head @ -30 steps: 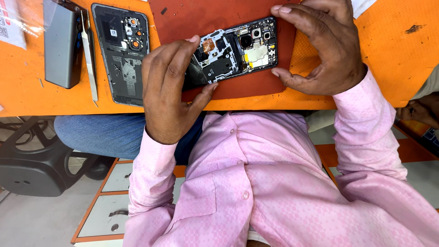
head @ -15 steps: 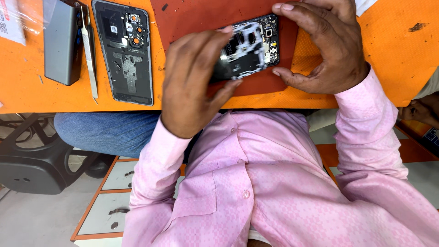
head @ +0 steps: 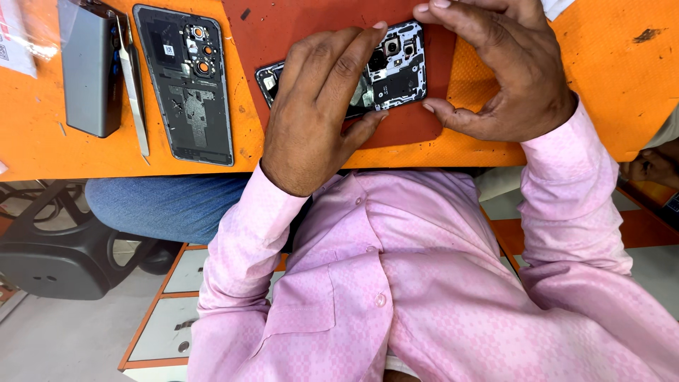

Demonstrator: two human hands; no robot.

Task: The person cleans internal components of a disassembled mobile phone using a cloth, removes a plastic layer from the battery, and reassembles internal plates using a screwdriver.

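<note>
The orange worktop carries a dark red mat toward its far edge, and on that mat lies the opened phone, back cover off, its circuit board and camera lenses facing up. The phone looks light, flat and stiff, but fragile in this state: the bare board, the lenses and any thin cables inside would not stand pressure or a scraping nail, so the safe places to take hold are the long side edges and the corners of the frame, not the exposed middle. The left hand lies spread over most of the phone, fingers pressing down on it and thumb hooked against its near edge, grasping it flat against the mat. The right hand clamps the phone's right end, forefinger along the far edge and thumb at the near corner, steadying the frame. Toward the worktop's left edge lies the removed back cover, inner side up with three round lens rings, a thin shell likely to flex. Left of it lie slim metal tweezers and a grey box.
</note>
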